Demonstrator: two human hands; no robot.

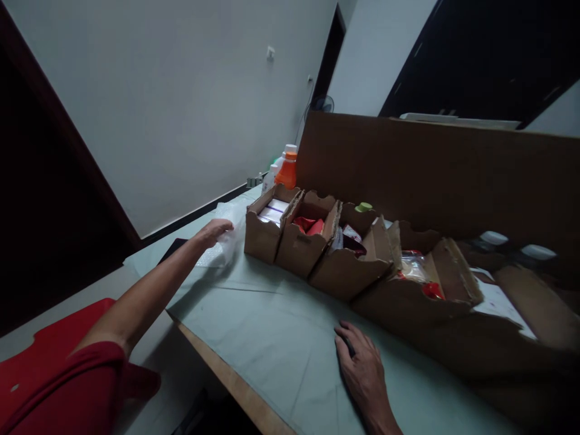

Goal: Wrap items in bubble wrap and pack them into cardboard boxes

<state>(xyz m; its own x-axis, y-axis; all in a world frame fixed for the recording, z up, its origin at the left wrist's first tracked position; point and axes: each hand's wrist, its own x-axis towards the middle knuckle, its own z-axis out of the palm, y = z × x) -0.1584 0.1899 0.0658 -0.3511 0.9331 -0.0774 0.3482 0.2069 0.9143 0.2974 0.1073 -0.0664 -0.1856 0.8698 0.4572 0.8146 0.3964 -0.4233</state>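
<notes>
My left hand (216, 232) reaches out to the far left of the table, its fingers closed on a sheet of clear bubble wrap (222, 251). The wrap lies partly on the pale green table cover, beside the leftmost cardboard bin. My right hand (365, 368) rests low on the table cover (272, 326), in front of the bins, with its fingers curled. Something small and dark (348, 345) shows between its thumb and fingers; its kind cannot be made out.
Several open cardboard bins stand in a row, holding white boxes (273, 211), red packets (310, 226) and plastic-wrapped items (413, 266). An orange bottle (287, 172) stands behind them, near a tall cardboard panel (430, 163). At lower left is a red chair (54, 344).
</notes>
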